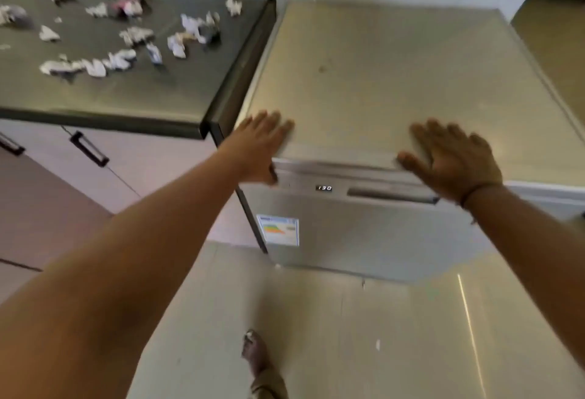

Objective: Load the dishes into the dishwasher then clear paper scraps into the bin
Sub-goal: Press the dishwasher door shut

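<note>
A silver dishwasher (364, 234) stands in front of me with its door shut; its display reads 130 and a recessed handle sits to the right of it. My left hand (259, 142) lies flat with straight fingers on the front left corner of its top. My right hand (452, 158) is spread over the front right edge, just above the handle. Several crumpled paper scraps (126, 37) are strewn over the dark countertop (126, 94) at the left. No dishes are in view.
White cabinets with black handles (88, 148) run under the countertop at the left. An energy label (278, 229) is stuck on the dishwasher door. My foot (256, 351) stands on the pale tiled floor (364, 335). A beige surface (557, 50) lies at the far right.
</note>
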{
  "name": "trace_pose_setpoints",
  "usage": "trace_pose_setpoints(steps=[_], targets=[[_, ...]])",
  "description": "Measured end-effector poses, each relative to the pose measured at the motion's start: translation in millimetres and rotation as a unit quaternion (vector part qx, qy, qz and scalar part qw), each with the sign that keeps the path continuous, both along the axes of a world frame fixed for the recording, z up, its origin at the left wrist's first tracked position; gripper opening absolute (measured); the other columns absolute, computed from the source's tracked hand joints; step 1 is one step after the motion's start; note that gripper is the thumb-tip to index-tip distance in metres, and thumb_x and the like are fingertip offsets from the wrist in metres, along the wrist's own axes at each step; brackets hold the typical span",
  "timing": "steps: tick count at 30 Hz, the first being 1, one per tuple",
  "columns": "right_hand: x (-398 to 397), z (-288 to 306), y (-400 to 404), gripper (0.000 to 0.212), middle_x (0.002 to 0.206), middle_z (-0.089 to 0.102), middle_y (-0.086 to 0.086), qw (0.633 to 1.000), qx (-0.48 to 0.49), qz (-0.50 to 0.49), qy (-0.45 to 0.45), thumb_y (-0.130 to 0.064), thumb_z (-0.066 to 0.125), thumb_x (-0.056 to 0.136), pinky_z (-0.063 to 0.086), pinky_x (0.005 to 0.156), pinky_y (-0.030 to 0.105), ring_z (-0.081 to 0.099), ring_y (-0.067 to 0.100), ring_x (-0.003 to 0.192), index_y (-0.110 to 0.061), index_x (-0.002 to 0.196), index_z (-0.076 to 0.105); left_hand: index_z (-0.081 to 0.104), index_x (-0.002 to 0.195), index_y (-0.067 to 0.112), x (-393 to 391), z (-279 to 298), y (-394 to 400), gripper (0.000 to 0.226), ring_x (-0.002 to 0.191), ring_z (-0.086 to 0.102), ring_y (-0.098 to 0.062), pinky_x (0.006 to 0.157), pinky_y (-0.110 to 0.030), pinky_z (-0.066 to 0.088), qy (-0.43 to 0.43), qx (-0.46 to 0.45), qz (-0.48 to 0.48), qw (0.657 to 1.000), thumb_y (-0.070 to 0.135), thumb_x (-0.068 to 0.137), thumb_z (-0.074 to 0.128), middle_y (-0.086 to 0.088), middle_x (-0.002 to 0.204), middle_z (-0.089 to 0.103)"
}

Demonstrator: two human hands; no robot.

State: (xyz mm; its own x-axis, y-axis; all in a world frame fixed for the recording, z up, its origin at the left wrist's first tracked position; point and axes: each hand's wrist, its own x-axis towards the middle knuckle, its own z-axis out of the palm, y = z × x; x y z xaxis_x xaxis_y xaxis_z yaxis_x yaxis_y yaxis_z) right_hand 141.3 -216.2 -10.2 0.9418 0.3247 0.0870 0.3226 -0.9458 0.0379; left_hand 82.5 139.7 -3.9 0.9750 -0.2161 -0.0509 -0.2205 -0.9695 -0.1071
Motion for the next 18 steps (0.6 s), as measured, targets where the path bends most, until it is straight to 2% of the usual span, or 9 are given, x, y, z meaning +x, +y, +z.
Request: trace_pose_setpoints(steps=[4,9,13,18], targets=[[6.8,-4.2,-2.0,0.093,0.159,0.022,-0.002,1.0,0.009,0.015,-0.009,-0.086,0.004,0.075,0.024,0.111,0.05,0.026,0.027,0.142,-0.034,0.15,0.02,0.01,0.153,0.017,-0.9,-4.9,-0.1,0.128,0.145,0.011,-0.038,0.119,-0.044,0.012,-0.012,-0.012,-0.004,1.0,0.051,0.056,0.085,-0.019,0.158,0.011],[9.3,-7.6,-4.7,0.095,0.158,0.024,0.0,0.999,0.01,0.022,-0.03,-0.087,0.001,0.076,0.026,0.109,0.053,0.029,0.029,0.141,-0.031,0.15,0.021,0.016,0.151,0.011,-13.8,-14.7,3.2,0.121,0.143,0.018,-0.038,0.118,-0.049,0.017,-0.066,0.029,-0.095,0.993,0.035,0.056,0.087,-0.021,0.154,0.021],[9.6,-9.9,-4.0,0.093,0.158,0.024,0.002,0.998,0.009,0.03,-0.052,-0.087,0.002,0.078,0.029,0.108,0.054,0.03,0.03,0.141,-0.03,0.15,0.019,0.012,0.15,0.012,-15.7,-12.4,8.7,0.116,0.144,0.017,-0.039,0.116,-0.054,0.021,-0.081,0.064,-0.155,0.983,0.029,0.062,0.086,-0.023,0.153,0.022],[35.7,-25.4,-11.7,0.094,0.156,0.029,0.004,0.996,0.025,0.051,-0.063,-0.088,0.006,0.078,0.03,0.107,0.061,0.032,0.031,0.14,-0.026,0.149,0.011,0.019,0.146,0.013,-12.7,-17.2,10.6,0.109,0.134,0.034,-0.04,0.113,-0.049,0.03,-0.115,0.073,-0.183,0.974,0.031,0.062,0.086,-0.023,0.146,0.032]])
